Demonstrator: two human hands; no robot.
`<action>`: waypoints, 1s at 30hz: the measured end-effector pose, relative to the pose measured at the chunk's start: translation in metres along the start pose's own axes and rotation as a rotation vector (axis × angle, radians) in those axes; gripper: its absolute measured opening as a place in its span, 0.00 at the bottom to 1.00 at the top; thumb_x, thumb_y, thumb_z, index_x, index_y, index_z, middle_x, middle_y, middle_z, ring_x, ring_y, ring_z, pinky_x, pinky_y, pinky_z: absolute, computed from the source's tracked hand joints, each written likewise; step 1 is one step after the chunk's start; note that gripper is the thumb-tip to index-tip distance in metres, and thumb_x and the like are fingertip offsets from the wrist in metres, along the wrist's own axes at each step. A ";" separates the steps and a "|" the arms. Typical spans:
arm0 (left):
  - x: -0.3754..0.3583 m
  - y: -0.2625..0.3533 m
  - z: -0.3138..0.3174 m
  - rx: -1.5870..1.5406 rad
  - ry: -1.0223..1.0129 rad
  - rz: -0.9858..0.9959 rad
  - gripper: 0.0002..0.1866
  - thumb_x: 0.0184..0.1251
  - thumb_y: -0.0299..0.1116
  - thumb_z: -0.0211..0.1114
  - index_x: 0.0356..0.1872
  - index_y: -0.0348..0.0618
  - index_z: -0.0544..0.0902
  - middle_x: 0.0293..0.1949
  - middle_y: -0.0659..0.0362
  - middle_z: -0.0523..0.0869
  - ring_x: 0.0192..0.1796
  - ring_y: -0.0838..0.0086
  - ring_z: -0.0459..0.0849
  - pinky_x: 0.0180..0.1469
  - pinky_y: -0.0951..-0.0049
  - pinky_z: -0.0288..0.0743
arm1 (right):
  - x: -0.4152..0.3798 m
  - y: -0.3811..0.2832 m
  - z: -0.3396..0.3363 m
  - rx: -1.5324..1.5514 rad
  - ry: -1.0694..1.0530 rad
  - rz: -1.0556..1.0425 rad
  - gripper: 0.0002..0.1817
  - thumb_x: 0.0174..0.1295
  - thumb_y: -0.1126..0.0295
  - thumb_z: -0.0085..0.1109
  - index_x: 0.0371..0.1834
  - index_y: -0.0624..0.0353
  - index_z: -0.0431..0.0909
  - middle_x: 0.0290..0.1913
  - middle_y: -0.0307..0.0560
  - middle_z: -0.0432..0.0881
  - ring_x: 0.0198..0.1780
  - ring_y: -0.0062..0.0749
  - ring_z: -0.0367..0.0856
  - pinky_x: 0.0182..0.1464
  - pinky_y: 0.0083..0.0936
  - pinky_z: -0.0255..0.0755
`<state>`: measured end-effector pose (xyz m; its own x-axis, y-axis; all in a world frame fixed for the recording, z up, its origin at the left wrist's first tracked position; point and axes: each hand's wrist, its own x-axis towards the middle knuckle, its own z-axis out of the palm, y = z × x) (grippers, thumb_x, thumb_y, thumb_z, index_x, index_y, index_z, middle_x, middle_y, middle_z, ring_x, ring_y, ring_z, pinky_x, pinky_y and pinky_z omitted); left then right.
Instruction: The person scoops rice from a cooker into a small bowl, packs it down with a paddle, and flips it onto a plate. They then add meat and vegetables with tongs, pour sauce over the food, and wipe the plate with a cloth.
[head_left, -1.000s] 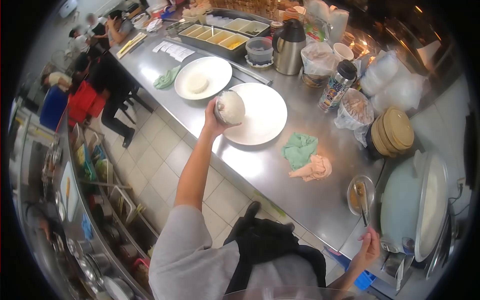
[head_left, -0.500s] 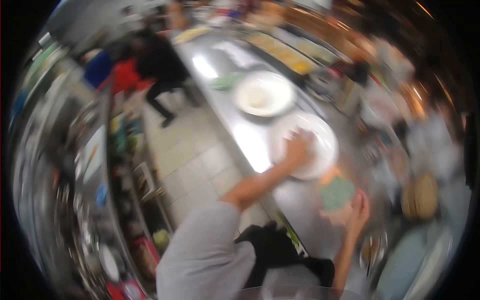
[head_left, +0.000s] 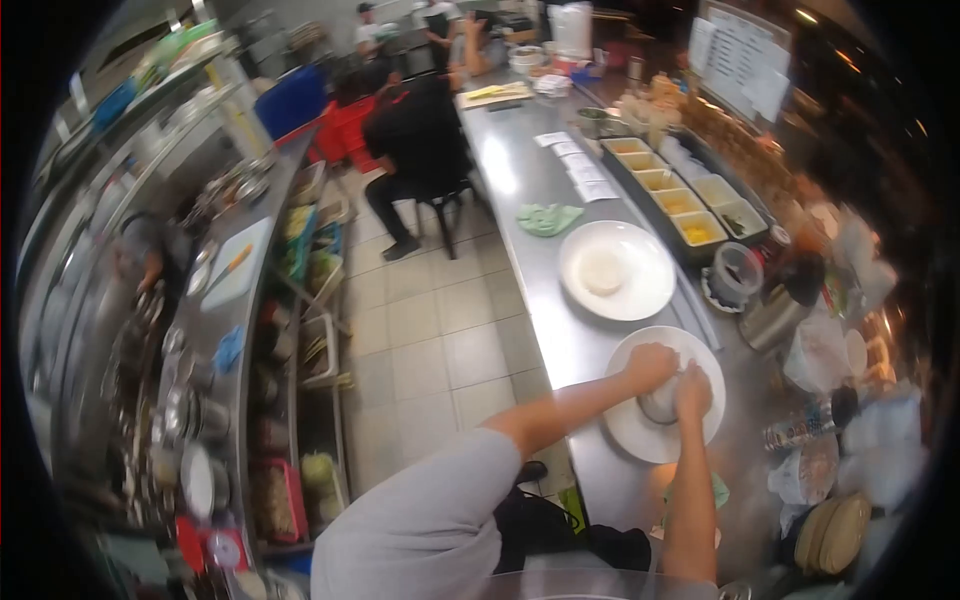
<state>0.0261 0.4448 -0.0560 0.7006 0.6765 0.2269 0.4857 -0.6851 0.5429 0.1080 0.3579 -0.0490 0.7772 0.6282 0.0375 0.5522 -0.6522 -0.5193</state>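
Note:
Both my hands are over the nearer white plate (head_left: 625, 432) on the steel counter. My left hand (head_left: 652, 368) and my right hand (head_left: 694, 390) are close together, fingers closed at the rim of a small, round, greyish thing (head_left: 660, 406) standing on the plate. It looks like a ring or a small bowl; my fingers hide part of it. Just beyond is a second wide white plate (head_left: 645, 295) with a round, flat-topped white mound (head_left: 600, 273). A green cloth (head_left: 719, 490) shows partly behind my right forearm.
Another green cloth (head_left: 548, 218) and paper slips (head_left: 580, 170) lie farther up the counter. A dark rack of food tubs (head_left: 680, 203) lines the right side, near a steel jug (head_left: 780, 305). Across the tiled aisle (head_left: 430, 325), a cutting board holds a knife (head_left: 236, 262). A person in black sits ahead.
My right hand has moved from beside the near green cloth to the nearer plate, joining my left hand. Both now hold the round greyish thing there. The view has shifted and sharpened.

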 end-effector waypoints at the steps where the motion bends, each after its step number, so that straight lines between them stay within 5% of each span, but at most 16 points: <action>1: 0.003 -0.002 -0.001 -0.021 -0.052 0.006 0.19 0.63 0.42 0.48 0.20 0.41 0.80 0.23 0.47 0.81 0.28 0.55 0.80 0.34 0.56 0.73 | 0.001 -0.001 0.005 -0.043 0.039 -0.015 0.23 0.67 0.56 0.32 0.35 0.61 0.76 0.35 0.60 0.78 0.40 0.56 0.76 0.43 0.45 0.67; 14: -0.003 -0.021 0.013 -0.072 -0.173 0.187 0.14 0.68 0.37 0.44 0.32 0.39 0.74 0.29 0.47 0.80 0.28 0.55 0.80 0.29 0.57 0.73 | -0.006 0.013 0.024 -0.047 0.159 -0.082 0.10 0.62 0.68 0.41 0.27 0.60 0.70 0.28 0.52 0.73 0.33 0.49 0.72 0.36 0.43 0.63; 17: 0.005 -0.004 -0.007 -0.179 -0.355 0.073 0.14 0.69 0.37 0.43 0.32 0.39 0.73 0.31 0.46 0.79 0.30 0.53 0.79 0.31 0.56 0.72 | -0.013 0.006 0.017 -0.050 0.186 -0.042 0.09 0.61 0.69 0.42 0.26 0.59 0.69 0.27 0.52 0.72 0.32 0.48 0.71 0.35 0.42 0.62; 30: 0.011 -0.004 -0.005 -0.172 -0.414 -0.031 0.13 0.68 0.38 0.45 0.32 0.41 0.73 0.30 0.48 0.79 0.26 0.51 0.78 0.29 0.54 0.71 | -0.010 0.013 0.020 -0.010 0.098 -0.030 0.06 0.59 0.70 0.45 0.27 0.60 0.68 0.28 0.51 0.71 0.33 0.48 0.70 0.36 0.41 0.60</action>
<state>0.0293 0.4560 -0.0520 0.8544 0.5068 -0.1148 0.4398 -0.5876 0.6792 0.1017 0.3517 -0.0730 0.7861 0.6029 0.1366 0.5779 -0.6383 -0.5086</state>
